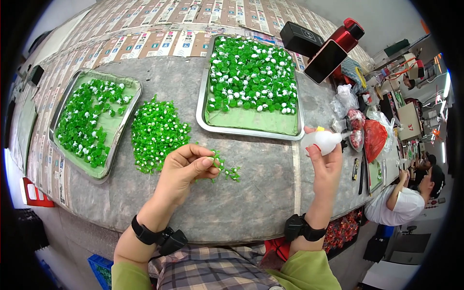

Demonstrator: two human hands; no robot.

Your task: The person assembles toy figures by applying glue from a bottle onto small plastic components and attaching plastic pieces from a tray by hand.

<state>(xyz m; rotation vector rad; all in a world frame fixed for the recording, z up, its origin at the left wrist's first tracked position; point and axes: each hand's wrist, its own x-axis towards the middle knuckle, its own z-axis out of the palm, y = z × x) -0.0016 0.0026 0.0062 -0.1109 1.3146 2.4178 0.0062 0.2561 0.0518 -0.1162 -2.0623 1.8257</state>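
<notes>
Your left hand (180, 169) pinches, seemingly, a small green piece (216, 156) over the grey tabletop (256, 198): hold lightly | your right hand (326, 162) grips the white squeeze bottle (327, 141), near the larger tray (251, 132): press gently.

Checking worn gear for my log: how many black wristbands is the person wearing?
2: a left wristband behind the left hand and a right wristband behind the right hand. Sleeves may hide more.

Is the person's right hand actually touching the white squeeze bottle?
Touching. The head view shows the right hand gripping the white squeeze bottle, with the thumb against the bottle's near side.
</notes>
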